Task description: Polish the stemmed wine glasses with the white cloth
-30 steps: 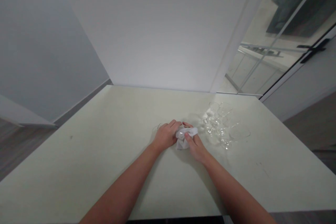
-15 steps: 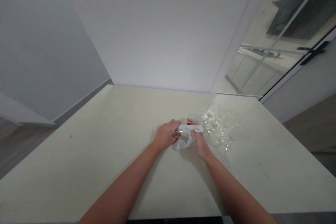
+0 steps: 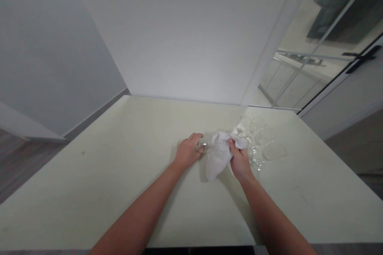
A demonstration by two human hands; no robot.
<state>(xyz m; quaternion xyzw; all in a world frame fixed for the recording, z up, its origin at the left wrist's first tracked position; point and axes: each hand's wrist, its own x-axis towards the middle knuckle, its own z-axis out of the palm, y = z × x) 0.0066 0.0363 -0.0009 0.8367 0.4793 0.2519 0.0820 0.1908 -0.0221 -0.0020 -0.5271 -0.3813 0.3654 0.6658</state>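
My left hand (image 3: 189, 148) is closed around a clear drinking glass (image 3: 206, 143) that lies roughly sideways just above the table. One end of the glass shows beyond my fingers toward the right, and a thin rim shows on the left. A white cloth (image 3: 220, 155) hangs from my right hand (image 3: 239, 159), whose thumb presses on top of its folds. The cloth's left side reaches the end of the glass, and its lower corner droops toward the table. Whether any cloth is inside the glass cannot be seen.
Several clear stemmed glasses (image 3: 254, 147) stand or lie clustered right beside my right hand, overlapping so their outlines blur. The pale table (image 3: 119, 175) meets a white wall panel (image 3: 179, 48) at its back. A glass-paned door with a black handle (image 3: 363, 59) is at the right.
My right hand has moved right, away from my left hand, drawing the cloth with it. The cloth now hangs longer and more spread out. My left hand stays nearly in place with the glass.
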